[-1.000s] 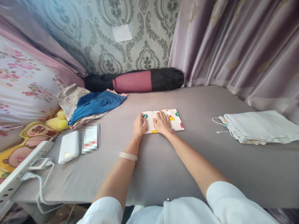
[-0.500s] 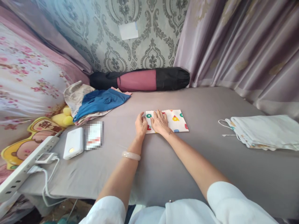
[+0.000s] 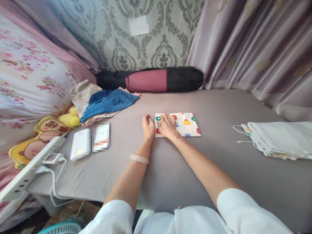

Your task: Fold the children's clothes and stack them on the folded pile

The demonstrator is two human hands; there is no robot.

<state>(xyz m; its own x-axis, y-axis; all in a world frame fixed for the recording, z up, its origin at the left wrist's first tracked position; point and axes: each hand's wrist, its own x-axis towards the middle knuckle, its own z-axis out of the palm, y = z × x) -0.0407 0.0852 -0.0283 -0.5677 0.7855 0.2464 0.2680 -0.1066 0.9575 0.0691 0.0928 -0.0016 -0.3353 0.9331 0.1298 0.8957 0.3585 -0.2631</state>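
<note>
A small folded white cloth (image 3: 185, 123) printed with coloured shapes lies on the grey bed sheet (image 3: 170, 169). My right hand (image 3: 167, 126) lies flat on the cloth's left part, fingers stretched out. My left hand (image 3: 148, 125) rests just beside the cloth's left edge, fingers curled loosely, nothing visible in it. A pale bangle (image 3: 138, 159) is on my left wrist.
A stack of folded pale cloths (image 3: 278, 138) lies at the right. A blue garment (image 3: 107, 102) on a clothes pile sits at the back left, with a black and maroon roll bag (image 3: 151, 79) against the wall. A white power bank (image 3: 81, 148), a power strip (image 3: 31, 167) and curtains (image 3: 255, 48) are nearby.
My left hand has slipped off the cloth's left edge onto the sheet. The right hand stays flat on the cloth. The view has shifted slightly.
</note>
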